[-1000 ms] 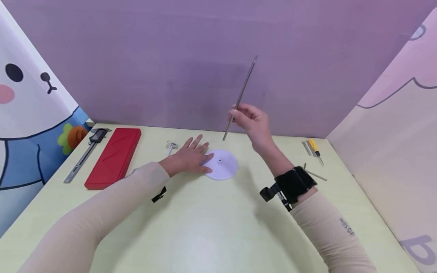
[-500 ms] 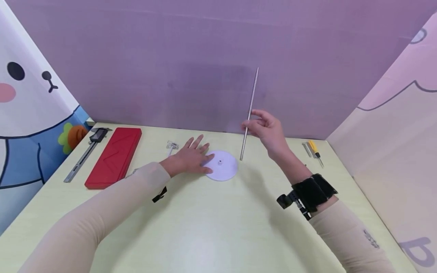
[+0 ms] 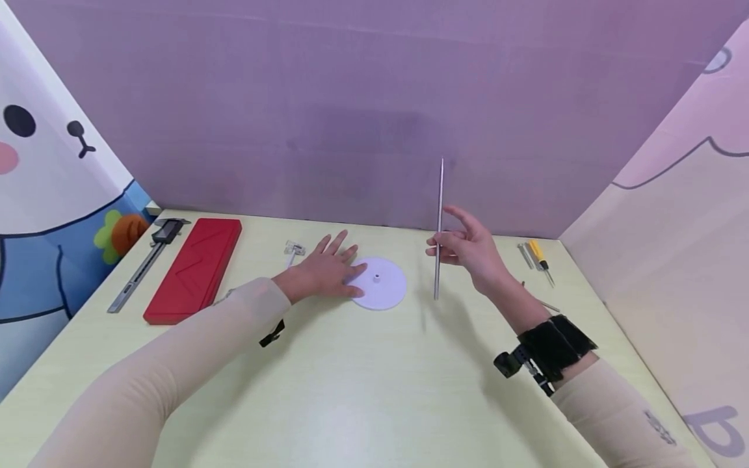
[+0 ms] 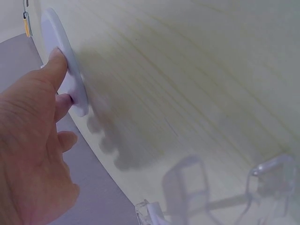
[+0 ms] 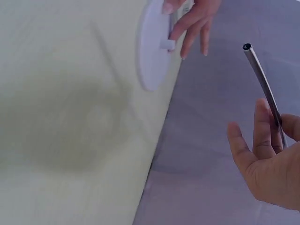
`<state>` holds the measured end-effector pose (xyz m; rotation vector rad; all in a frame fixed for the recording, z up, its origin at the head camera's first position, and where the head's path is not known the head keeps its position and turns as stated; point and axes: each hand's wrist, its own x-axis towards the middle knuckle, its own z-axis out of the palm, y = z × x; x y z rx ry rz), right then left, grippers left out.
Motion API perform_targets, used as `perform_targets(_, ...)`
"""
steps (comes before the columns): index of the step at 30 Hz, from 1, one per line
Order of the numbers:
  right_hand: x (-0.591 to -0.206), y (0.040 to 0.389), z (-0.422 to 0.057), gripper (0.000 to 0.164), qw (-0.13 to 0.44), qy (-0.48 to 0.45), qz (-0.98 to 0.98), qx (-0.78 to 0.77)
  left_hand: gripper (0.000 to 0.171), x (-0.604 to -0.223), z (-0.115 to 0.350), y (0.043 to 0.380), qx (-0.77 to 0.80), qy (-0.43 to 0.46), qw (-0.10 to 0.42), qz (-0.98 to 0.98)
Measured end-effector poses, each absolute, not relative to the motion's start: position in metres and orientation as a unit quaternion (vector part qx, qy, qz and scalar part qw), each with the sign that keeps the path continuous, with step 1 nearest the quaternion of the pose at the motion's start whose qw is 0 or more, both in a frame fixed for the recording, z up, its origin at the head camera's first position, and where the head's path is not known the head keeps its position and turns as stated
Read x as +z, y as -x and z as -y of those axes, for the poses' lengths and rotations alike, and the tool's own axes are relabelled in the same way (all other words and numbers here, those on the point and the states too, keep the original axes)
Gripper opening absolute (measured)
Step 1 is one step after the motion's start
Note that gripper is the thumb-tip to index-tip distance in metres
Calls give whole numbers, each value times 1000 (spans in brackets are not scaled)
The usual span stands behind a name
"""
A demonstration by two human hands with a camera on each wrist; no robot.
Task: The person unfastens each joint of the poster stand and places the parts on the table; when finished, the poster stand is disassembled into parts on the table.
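Observation:
A white round disc point(image 3: 389, 294) with a small raised hollow hub at its centre lies flat on the table. My left hand point(image 3: 318, 272) is spread beside it, thumb and a finger resting on its left part; the left wrist view shows the thumb point(image 4: 57, 68) on the disc point(image 4: 77, 89). To the right, above the table, my right hand point(image 3: 478, 257) pinches a thin metal tube point(image 3: 441, 195) that stands nearly upright, apart from the disc. Its hollow end point(image 5: 247, 47) shows in the right wrist view.
At the left lie a digital caliper point(image 3: 139, 276) and a red case point(image 3: 193, 273). A clear plastic piece point(image 3: 295, 248) sits behind my left hand. To the right are a yellow-handled screwdriver point(image 3: 537, 249), small metal pieces point(image 3: 525, 255) and a partly hidden thin rod point(image 3: 550, 306).
My right hand has moved right and down with the tube, which has turned from slanted to nearly upright. My left hand and the disc have stayed in place.

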<state>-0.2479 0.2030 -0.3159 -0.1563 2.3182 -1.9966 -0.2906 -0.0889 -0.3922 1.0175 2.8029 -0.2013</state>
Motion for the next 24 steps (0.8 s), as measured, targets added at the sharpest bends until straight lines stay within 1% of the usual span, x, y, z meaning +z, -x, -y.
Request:
perform_targets(6, -331, 242, -217, 64, 53, 48, -780, -621, 74, -391, 89, 290, -68, -343, 68, -934)
perform_targets(15, -352, 234, -238, 48, 102, 37, -814, -570, 74, -391, 88, 291, -77, -342, 71, -934)
perform_targets(20, -362, 231, -244, 44, 129, 32, -830, -541, 74, -393, 88, 292, -72, -342, 76, -934)
perform_targets(24, -369, 229, -246, 44, 146, 16, -841, -521, 75, -393, 87, 293, -70, -338, 81, -935)
